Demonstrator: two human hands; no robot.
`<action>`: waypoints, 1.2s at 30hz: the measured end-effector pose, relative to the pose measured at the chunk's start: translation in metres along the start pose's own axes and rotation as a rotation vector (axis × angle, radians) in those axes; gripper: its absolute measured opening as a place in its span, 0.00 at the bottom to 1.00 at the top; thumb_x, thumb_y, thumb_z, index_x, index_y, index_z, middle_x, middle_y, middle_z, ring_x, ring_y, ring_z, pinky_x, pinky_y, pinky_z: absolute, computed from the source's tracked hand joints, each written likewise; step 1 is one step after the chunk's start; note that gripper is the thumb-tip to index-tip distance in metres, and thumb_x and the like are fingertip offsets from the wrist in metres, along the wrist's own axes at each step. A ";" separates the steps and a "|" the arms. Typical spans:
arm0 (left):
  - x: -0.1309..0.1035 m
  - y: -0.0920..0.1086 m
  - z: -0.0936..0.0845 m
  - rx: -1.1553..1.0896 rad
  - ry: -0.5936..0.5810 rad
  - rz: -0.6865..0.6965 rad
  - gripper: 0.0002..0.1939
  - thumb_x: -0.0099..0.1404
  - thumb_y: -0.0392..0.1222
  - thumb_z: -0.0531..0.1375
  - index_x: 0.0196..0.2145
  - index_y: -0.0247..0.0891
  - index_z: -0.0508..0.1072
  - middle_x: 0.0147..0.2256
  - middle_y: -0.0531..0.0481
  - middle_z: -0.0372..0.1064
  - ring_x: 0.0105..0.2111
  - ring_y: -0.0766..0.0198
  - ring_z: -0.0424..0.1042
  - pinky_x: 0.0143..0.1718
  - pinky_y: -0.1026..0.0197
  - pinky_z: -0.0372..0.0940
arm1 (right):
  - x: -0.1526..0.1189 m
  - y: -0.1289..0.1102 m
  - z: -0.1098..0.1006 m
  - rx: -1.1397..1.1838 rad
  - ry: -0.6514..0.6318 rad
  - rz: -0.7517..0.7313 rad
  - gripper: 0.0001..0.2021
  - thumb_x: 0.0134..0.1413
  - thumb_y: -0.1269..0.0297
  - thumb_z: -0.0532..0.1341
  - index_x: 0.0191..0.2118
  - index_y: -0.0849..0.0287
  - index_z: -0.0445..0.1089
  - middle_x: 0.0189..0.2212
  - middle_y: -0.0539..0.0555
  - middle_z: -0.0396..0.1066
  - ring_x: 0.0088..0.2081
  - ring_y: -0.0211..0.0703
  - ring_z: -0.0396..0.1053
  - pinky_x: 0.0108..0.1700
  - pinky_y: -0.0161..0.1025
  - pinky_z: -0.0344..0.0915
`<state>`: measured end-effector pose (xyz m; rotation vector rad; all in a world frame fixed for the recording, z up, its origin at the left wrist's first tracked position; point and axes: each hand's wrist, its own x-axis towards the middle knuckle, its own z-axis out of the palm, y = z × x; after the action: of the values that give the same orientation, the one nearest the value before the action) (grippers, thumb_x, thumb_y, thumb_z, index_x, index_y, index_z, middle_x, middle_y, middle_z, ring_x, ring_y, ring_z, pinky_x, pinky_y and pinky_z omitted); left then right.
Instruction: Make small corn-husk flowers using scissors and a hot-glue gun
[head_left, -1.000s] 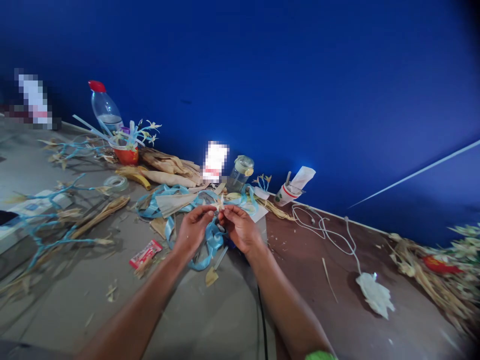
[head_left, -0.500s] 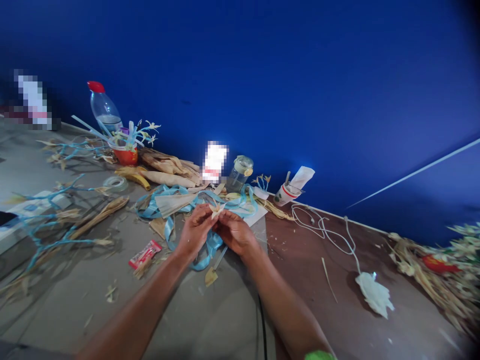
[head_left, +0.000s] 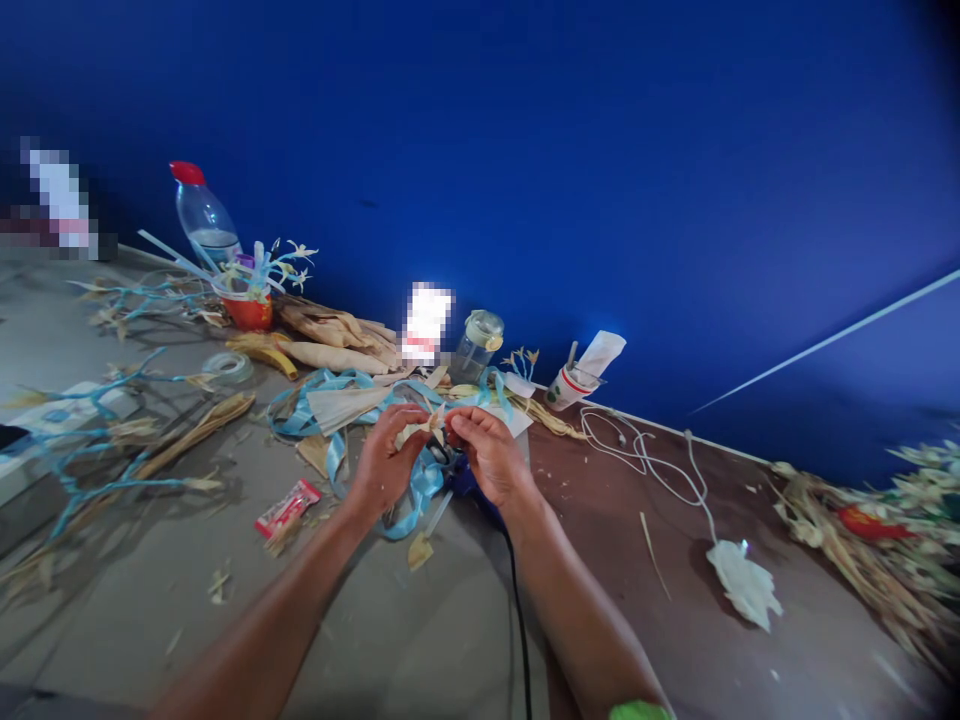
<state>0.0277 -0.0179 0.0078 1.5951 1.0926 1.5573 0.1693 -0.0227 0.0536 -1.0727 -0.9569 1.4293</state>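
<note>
My left hand [head_left: 386, 460] pinches a small pale flower [head_left: 436, 424] that looks made of dried corn husk. Its pointed petals stick out past the fingertips. Close beside its right side, my right hand [head_left: 491, 455] has thumb and finger pressed together; what they hold, if anything, is too small to make out. Partly hidden under the right hand lies a dark blue object [head_left: 469, 480], with a black cord [head_left: 517, 600] running toward me. Light blue ribbon [head_left: 427, 485] lies in loops below and behind the hands, with a husk strip [head_left: 345, 408] across it.
Blue-wrapped branches [head_left: 112, 490] with husk flowers spread at the left. A red cup [head_left: 249, 312], a bottle [head_left: 206, 220], husk bundles [head_left: 337, 335] and a jar [head_left: 478, 345] line the wall. A white cable [head_left: 652, 455], a paper cup [head_left: 566, 388] and dried stems [head_left: 847, 550] are at right.
My right hand has drawn slightly right, away from the flower, uncovering the dark blue object below. The flower has turned in my left hand's fingers.
</note>
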 end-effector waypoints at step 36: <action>-0.003 -0.001 0.001 0.025 -0.095 0.038 0.05 0.58 0.40 0.58 0.32 0.44 0.75 0.35 0.47 0.73 0.41 0.56 0.70 0.47 0.51 0.63 | 0.002 -0.003 -0.005 0.021 -0.051 0.147 0.08 0.34 0.62 0.68 0.20 0.61 0.72 0.18 0.48 0.68 0.22 0.31 0.60 0.27 0.31 0.56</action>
<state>0.0285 -0.0198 0.0058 1.6975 1.0404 1.4813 0.1748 -0.0199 0.0552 -1.1144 -0.9121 1.5904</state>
